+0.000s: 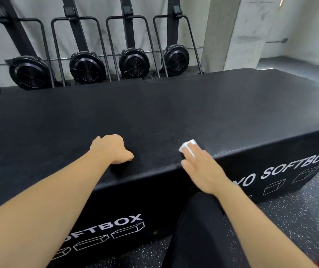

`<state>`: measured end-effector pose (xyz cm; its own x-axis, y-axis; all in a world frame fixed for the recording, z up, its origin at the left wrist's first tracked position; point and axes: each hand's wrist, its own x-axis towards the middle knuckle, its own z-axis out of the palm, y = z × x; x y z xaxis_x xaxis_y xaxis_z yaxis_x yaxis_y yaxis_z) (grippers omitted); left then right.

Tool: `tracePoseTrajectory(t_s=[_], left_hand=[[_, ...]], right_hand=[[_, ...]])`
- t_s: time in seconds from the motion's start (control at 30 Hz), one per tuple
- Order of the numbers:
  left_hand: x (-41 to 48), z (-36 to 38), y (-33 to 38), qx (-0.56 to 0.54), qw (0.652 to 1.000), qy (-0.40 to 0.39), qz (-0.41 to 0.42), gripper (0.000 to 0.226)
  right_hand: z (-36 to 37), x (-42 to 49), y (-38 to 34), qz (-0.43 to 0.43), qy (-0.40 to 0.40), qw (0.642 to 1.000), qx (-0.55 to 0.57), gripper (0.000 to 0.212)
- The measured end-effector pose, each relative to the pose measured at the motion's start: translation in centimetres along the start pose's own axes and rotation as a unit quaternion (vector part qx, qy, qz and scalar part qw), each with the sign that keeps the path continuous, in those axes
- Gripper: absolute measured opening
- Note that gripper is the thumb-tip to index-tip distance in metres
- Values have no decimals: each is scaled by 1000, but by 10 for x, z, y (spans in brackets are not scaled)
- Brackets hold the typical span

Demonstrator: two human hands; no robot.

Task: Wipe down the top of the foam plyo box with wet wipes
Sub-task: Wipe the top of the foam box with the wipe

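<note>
Black foam right across the middle: the box sits on the speckled floor, its broad top facing up at us. Starting far left, four black fan wheels stand in a row behind the box against a pale wall, each in a tubular frame. Down on the left of the front face, white lettering reads "SOFTBOX", with little box outlines beneath.

Now the left hand: it rests on the top, a little in from the front edge. Its fingers are curled under into a fist, knuckles on the foam, nothing showing in its grip.

Moving right, there's the wipe, a small white folded pad lying flat on the top, close to the front edge. The right hand is over it, fingers straight and held together, fingertips pressing the wipe down while the palm hangs out past the edge. Only the wipe's far corner peeks out beyond the fingers.

Below that hand, a leg in black is just in front of the front face. Further right, a second print ends in "SOFTBOX", and a grey concrete pillar rises behind the box's right end.
</note>
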<state>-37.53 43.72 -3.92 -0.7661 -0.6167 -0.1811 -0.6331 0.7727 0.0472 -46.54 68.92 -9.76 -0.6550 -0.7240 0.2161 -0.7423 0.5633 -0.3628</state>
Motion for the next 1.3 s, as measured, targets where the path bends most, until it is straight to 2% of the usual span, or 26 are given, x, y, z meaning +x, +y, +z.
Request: tracePoseTrajectory(t_s=[0.1,0.2,0.27,0.37,0.47,0.53,0.63,0.7,0.83,0.97,1.07,1.13,1.23,1.27,1.3], left_hand=[[4,6,12,8,999,34,9,29],[7,6,25,-24,999,32,34,35],[10,5,33,-51,998,25,37,48],[19,4,41,-61,997,27,43,55],[30,4,41,-69,997,13,32,56],[36,5,39,-78,997,7,19,58],[44,5,35,-69,998,3,7,64],[49,5,32,-58,998,-11,5,72],[57,6,26,-23,999,-46,2,82],[62,3,24,8,998,-57,12,83],[64,3,25,25,998,-59,19,83],[65,4,25,30,998,-59,22,83],[65,4,24,33,997,-58,26,83],[65,3,24,33,997,-59,26,83],[65,3,25,33,997,-61,26,82]], right_hand=[[-16,-1,48,44,6,999,-27,19],[-22,3,67,81,14,996,-35,21],[-16,8,59,94,34,994,-48,26],[2,7,24,55,59,994,-72,28],[17,-1,-22,21,76,997,0,28],[24,-2,-47,3,53,998,28,33],[28,6,-60,-38,-44,998,19,48],[22,12,-48,-71,-58,996,15,44],[-2,20,5,-77,-4,997,7,24],[-31,26,83,13,12,999,-40,17],[-41,30,115,74,-4,995,-68,19],[-40,35,111,114,1,990,-79,30],[-26,41,72,155,-15,973,-172,79],[-17,41,53,161,-23,968,-191,85],[-6,43,33,174,-18,966,-192,80]])
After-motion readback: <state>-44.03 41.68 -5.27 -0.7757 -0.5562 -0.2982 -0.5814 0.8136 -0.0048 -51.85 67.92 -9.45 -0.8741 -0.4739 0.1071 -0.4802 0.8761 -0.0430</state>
